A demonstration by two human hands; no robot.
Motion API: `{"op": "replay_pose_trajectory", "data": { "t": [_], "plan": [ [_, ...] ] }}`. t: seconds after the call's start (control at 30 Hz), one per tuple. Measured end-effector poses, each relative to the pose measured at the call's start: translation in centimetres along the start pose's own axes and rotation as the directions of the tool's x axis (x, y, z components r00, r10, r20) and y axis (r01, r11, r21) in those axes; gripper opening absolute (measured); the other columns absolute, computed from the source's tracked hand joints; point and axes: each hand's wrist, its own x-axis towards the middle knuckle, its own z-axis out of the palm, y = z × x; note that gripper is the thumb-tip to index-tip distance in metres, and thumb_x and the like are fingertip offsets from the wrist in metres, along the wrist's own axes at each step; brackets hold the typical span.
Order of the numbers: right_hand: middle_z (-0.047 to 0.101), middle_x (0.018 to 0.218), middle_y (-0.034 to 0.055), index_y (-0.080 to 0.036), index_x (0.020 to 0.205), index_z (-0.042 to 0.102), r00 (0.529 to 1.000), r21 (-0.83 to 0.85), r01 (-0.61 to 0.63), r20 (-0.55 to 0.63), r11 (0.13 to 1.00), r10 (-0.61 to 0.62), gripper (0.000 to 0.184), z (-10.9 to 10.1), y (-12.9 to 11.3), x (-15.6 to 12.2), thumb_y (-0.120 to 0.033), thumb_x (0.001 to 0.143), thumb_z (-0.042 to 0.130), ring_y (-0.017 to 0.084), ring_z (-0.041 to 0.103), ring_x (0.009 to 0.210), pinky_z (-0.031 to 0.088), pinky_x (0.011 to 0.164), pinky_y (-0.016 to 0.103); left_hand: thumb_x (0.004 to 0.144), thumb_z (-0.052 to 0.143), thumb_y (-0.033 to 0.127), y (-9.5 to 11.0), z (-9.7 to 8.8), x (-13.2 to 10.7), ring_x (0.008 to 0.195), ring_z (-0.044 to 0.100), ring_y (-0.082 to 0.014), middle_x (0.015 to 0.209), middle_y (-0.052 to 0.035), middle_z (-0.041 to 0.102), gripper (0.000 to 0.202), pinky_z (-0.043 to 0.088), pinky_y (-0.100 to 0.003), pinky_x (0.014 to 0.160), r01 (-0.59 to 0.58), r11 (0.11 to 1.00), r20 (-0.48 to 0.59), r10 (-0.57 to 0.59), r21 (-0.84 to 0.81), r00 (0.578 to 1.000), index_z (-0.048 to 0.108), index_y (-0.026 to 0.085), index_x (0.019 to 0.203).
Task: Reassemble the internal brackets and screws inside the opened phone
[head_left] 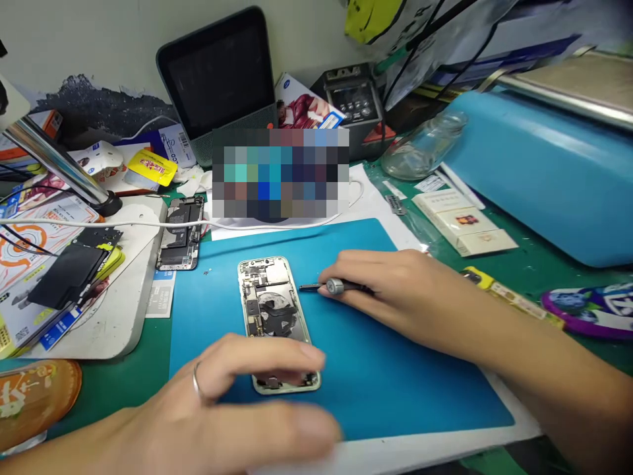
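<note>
An opened phone [274, 310] with its insides showing lies on a blue work mat [386, 369]. My left hand [232, 409], a ring on one finger, hovers over the phone's near end with fingers stretched out and slightly blurred; it holds nothing. My right hand [390, 290] rests on the mat to the right of the phone, fingers closed around a small screwdriver [326, 287] whose tip points left toward the phone's upper edge.
A second opened phone [180, 234] lies on a white pad at the left with black parts [74, 264]. A tablet [220, 79], a glass jar [425, 145], white boxes [462, 221], a lamp arm [54, 161] and a large blue device [544, 171] ring the mat.
</note>
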Motion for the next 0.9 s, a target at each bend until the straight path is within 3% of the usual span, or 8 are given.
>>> {"op": "replay_pose_trajectory", "data": {
  "t": [0.1, 0.17, 0.33, 0.57, 0.77, 0.9],
  "plan": [
    [0.068, 0.088, 0.0021, -0.020, 0.100, 0.069, 1.000, 0.000, -0.012, 0.013, 1.000, 0.012, 0.019, -0.2, -0.3, 0.2, -0.019, 0.101, 0.050, 0.018, 0.066, 0.077, 0.044, 0.066, 0.028, 0.098, 0.051, 0.009, -0.1, 0.0, 0.3, 0.123, 0.061, -0.0190, 0.133, -0.0128, 0.061, 0.043, 0.054, -0.031, 0.104, -0.022, 0.995, -0.065, 0.029, 0.092, 0.997, 0.049, 0.015, 0.140],
    [0.068, 0.088, 0.0021, -0.020, 0.100, 0.069, 1.000, 0.003, -0.022, 0.021, 1.000, 0.022, 0.018, -0.3, -0.5, 0.2, -0.020, 0.102, 0.051, 0.018, 0.066, 0.077, 0.044, 0.066, 0.028, 0.091, 0.053, 0.002, -0.8, 0.5, 0.4, 0.113, 0.062, -0.0208, 0.126, -0.0138, 0.065, 0.042, 0.054, -0.036, 0.096, -0.090, 0.975, -0.037, 0.099, 0.203, 0.994, 0.057, 0.011, 0.132],
    [0.067, 0.087, 0.0013, -0.020, 0.099, 0.070, 0.999, 0.006, -0.035, 0.040, 0.999, 0.034, 0.018, -0.1, -0.7, 0.1, -0.021, 0.102, 0.052, 0.018, 0.066, 0.076, 0.043, 0.065, 0.028, 0.090, 0.056, 0.004, -2.0, 1.1, 0.4, 0.102, 0.059, -0.0245, 0.120, -0.0147, 0.069, 0.035, 0.050, -0.041, 0.086, -0.150, 0.935, 0.060, 0.138, 0.320, 0.989, 0.063, 0.008, 0.124],
    [0.070, 0.087, 0.0000, -0.020, 0.097, 0.070, 1.000, 0.117, -0.009, 0.029, 0.993, 0.006, 0.016, -0.3, -1.4, 0.1, -0.019, 0.102, 0.055, 0.016, 0.066, 0.079, 0.041, 0.068, 0.028, 0.094, 0.055, 0.004, -1.4, 1.4, 0.4, 0.100, 0.057, -0.0218, 0.117, -0.0114, 0.069, 0.032, 0.047, -0.039, 0.086, -0.031, 0.938, 0.020, 0.026, 0.346, 0.999, 0.060, 0.011, 0.124],
    [0.072, 0.086, 0.0000, -0.018, 0.092, 0.071, 0.991, 0.265, 0.026, 0.119, 0.964, -0.059, 0.014, 0.0, -3.5, 0.3, -0.018, 0.101, 0.060, 0.014, 0.065, 0.076, 0.041, 0.068, 0.026, 0.097, 0.057, 0.012, -1.3, 1.9, 0.6, 0.095, 0.056, -0.0199, 0.110, -0.0087, 0.067, 0.021, 0.044, -0.037, 0.084, 0.083, 0.928, -0.071, -0.061, 0.363, 0.996, 0.058, 0.013, 0.117],
    [0.071, 0.086, 0.0018, -0.016, 0.096, 0.073, 0.987, 0.317, 0.033, 0.136, 0.948, -0.080, 0.015, 0.7, -4.0, 0.3, -0.017, 0.100, 0.059, 0.014, 0.065, 0.076, 0.040, 0.066, 0.025, 0.100, 0.057, 0.017, -1.2, 2.0, 0.6, 0.094, 0.054, -0.0205, 0.112, -0.0079, 0.065, 0.022, 0.041, -0.037, 0.081, 0.124, 0.915, -0.040, -0.117, 0.385, 0.992, 0.059, 0.017, 0.122]
  ]
}}
